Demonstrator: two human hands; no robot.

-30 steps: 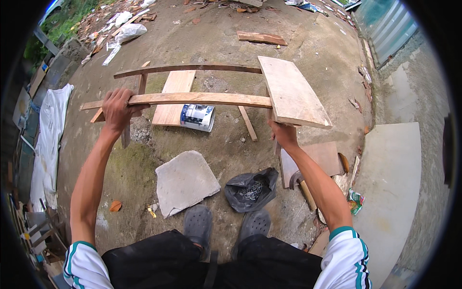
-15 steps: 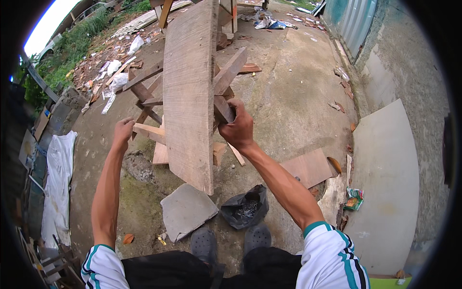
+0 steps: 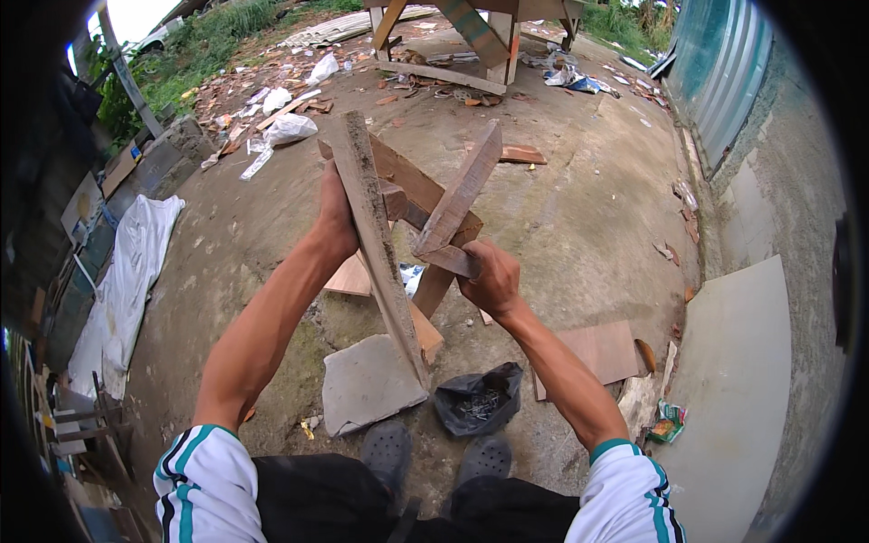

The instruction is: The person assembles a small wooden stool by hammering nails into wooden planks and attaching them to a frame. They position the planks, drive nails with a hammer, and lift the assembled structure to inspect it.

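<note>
In front of me I hold up a small wooden bench of rough planks, turned so that its long board [image 3: 373, 222] shows edge-on. Crossed legs [image 3: 462, 190] stick out from the board's right side. My left hand [image 3: 338, 213] is closed on the board near its upper end, its fingers partly hidden behind the wood. My right hand [image 3: 492, 275] grips the end of a short leg piece. The board's lower end reaches down to a flat grey slab [image 3: 367, 389] on the ground. By my feet sits an open black plastic bag [image 3: 478, 403] holding nails.
Plywood offcuts [image 3: 593, 355] lie to the right, near a large pale sheet [image 3: 733, 389] against the wall. A wooden table [image 3: 453, 77] stands at the far end. White bags [image 3: 290, 128] and debris litter the far left; a white cloth [image 3: 136, 271] hangs on the left.
The bench has turned from showing its board's broad face to showing its edge. My left hand has moved from a leg to the board; my right hand has shifted lower and to the right.
</note>
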